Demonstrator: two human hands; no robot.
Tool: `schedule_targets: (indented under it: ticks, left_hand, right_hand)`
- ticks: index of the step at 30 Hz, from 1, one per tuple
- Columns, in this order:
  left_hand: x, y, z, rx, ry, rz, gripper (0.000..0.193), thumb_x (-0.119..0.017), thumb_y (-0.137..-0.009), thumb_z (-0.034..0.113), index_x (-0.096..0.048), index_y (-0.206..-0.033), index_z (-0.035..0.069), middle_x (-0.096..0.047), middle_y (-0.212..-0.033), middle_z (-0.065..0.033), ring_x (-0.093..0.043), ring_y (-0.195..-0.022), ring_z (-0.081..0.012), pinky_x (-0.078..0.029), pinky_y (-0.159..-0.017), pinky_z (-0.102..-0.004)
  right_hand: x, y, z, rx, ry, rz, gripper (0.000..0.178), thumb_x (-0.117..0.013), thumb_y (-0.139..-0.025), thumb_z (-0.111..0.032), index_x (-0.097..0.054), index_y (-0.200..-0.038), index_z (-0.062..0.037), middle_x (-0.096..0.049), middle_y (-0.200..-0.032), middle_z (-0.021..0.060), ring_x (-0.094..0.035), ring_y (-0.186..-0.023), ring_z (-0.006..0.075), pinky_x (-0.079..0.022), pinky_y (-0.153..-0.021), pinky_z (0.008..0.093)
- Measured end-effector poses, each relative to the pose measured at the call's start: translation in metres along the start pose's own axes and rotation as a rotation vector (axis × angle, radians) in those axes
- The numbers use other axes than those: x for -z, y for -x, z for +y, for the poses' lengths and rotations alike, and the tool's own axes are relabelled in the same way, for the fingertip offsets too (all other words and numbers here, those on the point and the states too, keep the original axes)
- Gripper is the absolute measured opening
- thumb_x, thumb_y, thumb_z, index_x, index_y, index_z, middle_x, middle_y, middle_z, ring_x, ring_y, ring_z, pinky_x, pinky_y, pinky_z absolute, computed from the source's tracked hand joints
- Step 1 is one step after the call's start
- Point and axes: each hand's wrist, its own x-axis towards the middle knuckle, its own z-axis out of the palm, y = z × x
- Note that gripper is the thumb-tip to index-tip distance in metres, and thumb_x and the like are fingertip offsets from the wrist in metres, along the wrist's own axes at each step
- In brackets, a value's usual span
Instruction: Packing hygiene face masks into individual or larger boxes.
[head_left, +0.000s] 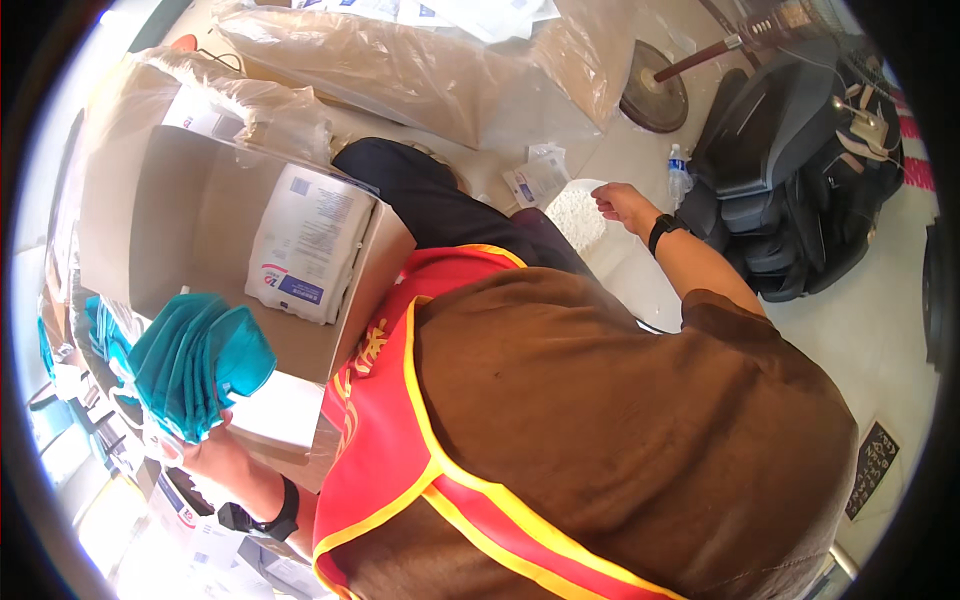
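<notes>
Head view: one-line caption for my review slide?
Left hand holding teal face masks beside an open cardboard box with a white packet inside; right hand by small white pieces.

A thick stack of teal masks (195,362), cupped and nested, its layered edges making close ridges, is held tilted in the left hand (210,452). Near the right hand (622,205) lies a white object (577,218) with a rough, bumpy surface; whether the fingers touch it is unclear.

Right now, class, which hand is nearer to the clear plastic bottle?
Right. The right hand appears just left of the bottle; the left hand is at the picture's far left, holding a teal stack.
</notes>
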Motion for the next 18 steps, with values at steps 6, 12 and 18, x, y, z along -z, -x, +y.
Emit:
schedule_targets:
  ticks: [6, 12, 18]
  left_hand:
    - [0.012, 0.017, -0.020, -0.007, -0.029, 0.002, 0.021, -0.059, -0.083, -0.003, -0.065, -0.103, -0.003, -0.067, -0.090, -0.0095, -0.062, -0.075, -0.0162, -0.050, -0.061, -0.0256]
    - [-0.015, 0.016, 0.001, -0.004, 0.062, -0.046, 0.020, -0.060, -0.087, 0.004, -0.064, -0.105, -0.003, -0.069, -0.101, -0.0095, -0.064, -0.093, -0.0192, -0.048, -0.089, -0.0343]
    - [-0.018, 0.023, 0.020, 0.045, 0.941, -0.229, 0.051, -0.037, -0.101, 0.034, -0.042, -0.134, -0.005, -0.056, -0.128, -0.0197, -0.056, -0.116, -0.0306, -0.038, -0.108, -0.0454]
  right_hand:
    - [-0.017, -0.006, -0.033, 0.219, 0.419, -0.067, 0.019, -0.062, -0.084, -0.020, -0.067, -0.090, -0.0027, -0.059, -0.073, 0.0030, -0.051, -0.067, 0.0133, -0.044, -0.062, 0.0298]
    - [-0.119, 0.096, -0.148, 0.675, 0.463, -0.353, 0.013, -0.060, -0.089, -0.019, -0.066, -0.092, -0.0081, -0.049, -0.065, -0.0071, -0.043, -0.057, 0.0052, -0.036, -0.052, 0.0222]
    - [-0.222, 0.289, -0.269, 1.636, 0.585, -0.655, 0.048, -0.076, -0.074, -0.009, -0.062, -0.121, -0.0080, -0.058, -0.113, 0.0093, -0.057, -0.102, 0.0205, -0.047, -0.087, 0.0305]
